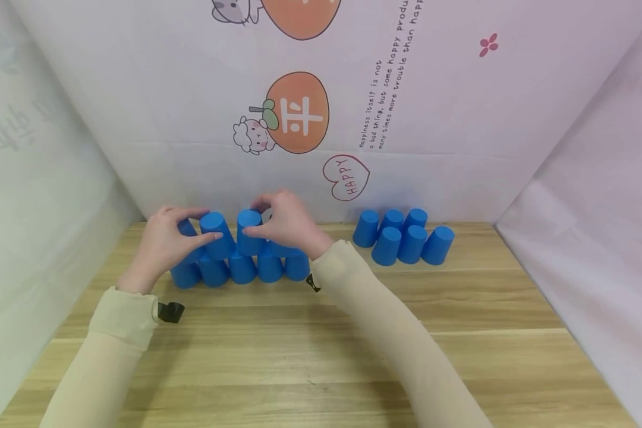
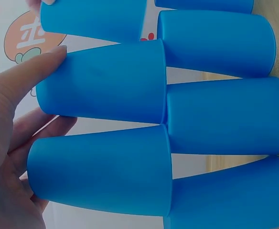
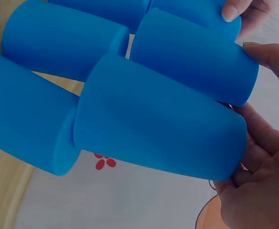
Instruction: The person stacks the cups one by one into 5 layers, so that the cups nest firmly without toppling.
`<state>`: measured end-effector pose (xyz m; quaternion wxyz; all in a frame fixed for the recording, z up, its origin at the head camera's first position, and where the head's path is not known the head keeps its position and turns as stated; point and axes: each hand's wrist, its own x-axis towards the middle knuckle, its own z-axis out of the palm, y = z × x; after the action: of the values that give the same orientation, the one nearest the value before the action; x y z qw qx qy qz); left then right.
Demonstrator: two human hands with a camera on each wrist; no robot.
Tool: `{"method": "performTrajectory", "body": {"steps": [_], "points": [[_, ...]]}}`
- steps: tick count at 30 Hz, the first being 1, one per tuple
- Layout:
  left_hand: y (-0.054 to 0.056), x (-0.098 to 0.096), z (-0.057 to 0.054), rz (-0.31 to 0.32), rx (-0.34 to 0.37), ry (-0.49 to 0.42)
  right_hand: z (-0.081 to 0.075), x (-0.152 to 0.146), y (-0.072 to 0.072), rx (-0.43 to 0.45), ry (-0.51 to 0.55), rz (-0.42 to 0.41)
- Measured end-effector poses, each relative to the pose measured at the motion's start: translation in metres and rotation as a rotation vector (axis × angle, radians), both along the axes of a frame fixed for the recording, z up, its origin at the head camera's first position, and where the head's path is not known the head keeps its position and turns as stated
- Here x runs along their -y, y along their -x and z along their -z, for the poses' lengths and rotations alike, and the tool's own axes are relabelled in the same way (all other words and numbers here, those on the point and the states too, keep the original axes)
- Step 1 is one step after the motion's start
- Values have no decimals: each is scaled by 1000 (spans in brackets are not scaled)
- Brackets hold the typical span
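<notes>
In the head view, a bottom row (image 1: 242,270) of five blue cups stands at eight o'clock from centre; a second row (image 1: 250,245) of four seems nearly set, while six loose cups (image 1: 413,245) at three o'clock from it remain unstacked. The left hand (image 1: 168,238) and right hand (image 1: 289,220), half open, each pinch one middle cup of this second row.

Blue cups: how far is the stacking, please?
Looks done: the five-cup bottom row and the second row's two end cups. In hand: the left hand and right hand each pinch a middle cup of that row. Remaining, probably: six cups standing apart at right; no third row yet.
</notes>
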<state>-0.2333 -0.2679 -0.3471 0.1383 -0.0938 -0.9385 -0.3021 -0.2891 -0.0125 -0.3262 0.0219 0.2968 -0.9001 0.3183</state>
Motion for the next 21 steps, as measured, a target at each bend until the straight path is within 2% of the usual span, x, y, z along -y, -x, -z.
{"method": "performTrajectory", "body": {"steps": [5, 21], "points": [[1, 0, 1, 4, -4, -1, 2, 4, 0, 26, -14, -1], [-1, -1, 0, 5, 8, 11, 3, 10, 1, 10, -66, 20]]}}
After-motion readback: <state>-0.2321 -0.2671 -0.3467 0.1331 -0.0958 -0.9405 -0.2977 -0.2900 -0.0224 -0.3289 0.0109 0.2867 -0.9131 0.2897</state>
